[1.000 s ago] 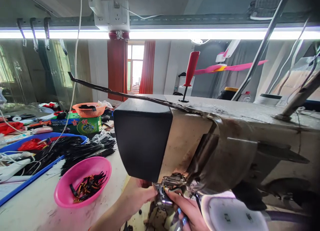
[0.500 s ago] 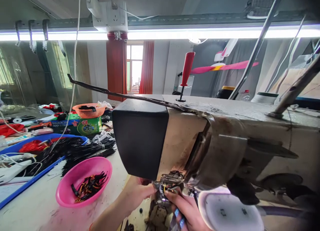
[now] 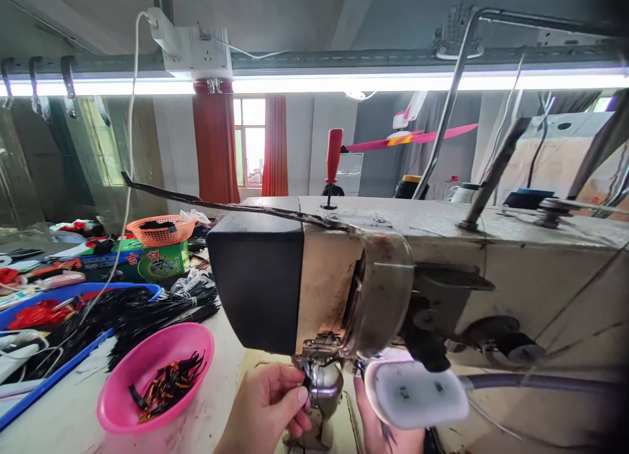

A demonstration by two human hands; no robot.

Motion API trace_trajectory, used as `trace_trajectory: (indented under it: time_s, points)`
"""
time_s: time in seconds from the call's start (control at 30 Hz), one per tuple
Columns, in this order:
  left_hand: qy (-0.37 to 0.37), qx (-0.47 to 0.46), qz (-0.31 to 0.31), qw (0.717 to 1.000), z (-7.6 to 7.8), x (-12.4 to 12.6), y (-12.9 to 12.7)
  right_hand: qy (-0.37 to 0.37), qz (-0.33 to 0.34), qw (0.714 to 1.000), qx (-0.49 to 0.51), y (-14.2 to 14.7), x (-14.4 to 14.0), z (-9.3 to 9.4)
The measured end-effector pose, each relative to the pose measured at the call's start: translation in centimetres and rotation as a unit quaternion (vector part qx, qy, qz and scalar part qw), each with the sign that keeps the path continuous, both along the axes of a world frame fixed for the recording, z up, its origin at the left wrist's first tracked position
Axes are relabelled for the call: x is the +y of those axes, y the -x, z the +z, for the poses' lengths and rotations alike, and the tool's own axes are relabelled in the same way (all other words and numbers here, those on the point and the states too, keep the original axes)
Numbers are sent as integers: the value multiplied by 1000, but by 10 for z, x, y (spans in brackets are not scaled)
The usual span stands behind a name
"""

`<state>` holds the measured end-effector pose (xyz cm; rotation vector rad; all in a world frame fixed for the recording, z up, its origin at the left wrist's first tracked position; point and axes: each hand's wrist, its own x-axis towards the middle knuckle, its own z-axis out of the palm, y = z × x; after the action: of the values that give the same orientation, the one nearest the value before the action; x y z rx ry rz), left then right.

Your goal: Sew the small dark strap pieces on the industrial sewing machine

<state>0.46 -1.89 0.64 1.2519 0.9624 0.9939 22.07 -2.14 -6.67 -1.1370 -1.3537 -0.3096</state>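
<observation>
A sewing machine with a black end cover [image 3: 255, 283] stands before me. My left hand [image 3: 275, 398] is closed in a pinch on a small black strip [image 3: 307, 377], just left of the shiny metal post [image 3: 327, 382] below the machine head. Over on the right, my right hand [image 3: 371, 411] is partly hidden behind a white oval lamp [image 3: 417, 395]. Its fingers appear curled, with dark strip-like ends showing beside them; what they hold is unclear. A pink bowl [image 3: 111, 401] with short black and orange pieces [image 3: 170, 385] lies to the left.
A blue tray [image 3: 63, 359] holds black strips, red plastic and white cables. Behind it, an orange basket [image 3: 162, 231] rests on a green box [image 3: 162, 261]. A red-handled screwdriver [image 3: 334, 156] stands upright on the machine; a thin dark rod [image 3: 221, 205] juts left from its top.
My hands, earlier close together under the machine head, are now apart. The right has shifted behind the lamp; the left is turned with its fingers showing. My view has swung right.
</observation>
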Motion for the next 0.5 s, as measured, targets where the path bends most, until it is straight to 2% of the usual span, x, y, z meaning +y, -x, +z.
trace_trajectory:
  time_s: [0.1, 0.17, 0.23, 0.3, 0.4, 0.5]
  points:
    - [-76, 56, 12, 995, -10, -1, 2, 1, 1, 1000, 25, 9, -3, 2]
    - [-185, 109, 34, 976, -10, 0, 5, 12, 2, 999, 31, 18, -6, 6]
    - [-320, 150, 62, 933, -8, 2, 7, 9, -15, 1000, 11, 27, -8, 7]
    - [-429, 175, 81, 882, -6, 3, 7, -21, 3, 999, -46, 34, -9, 6]
    - [-510, 202, 96, 830, -10, 3, 6, -62, 90, 988, -109, 41, -6, 5]
    - [-557, 230, 110, 790, -16, 1, 5, -66, 125, 983, -119, 39, -3, 7]
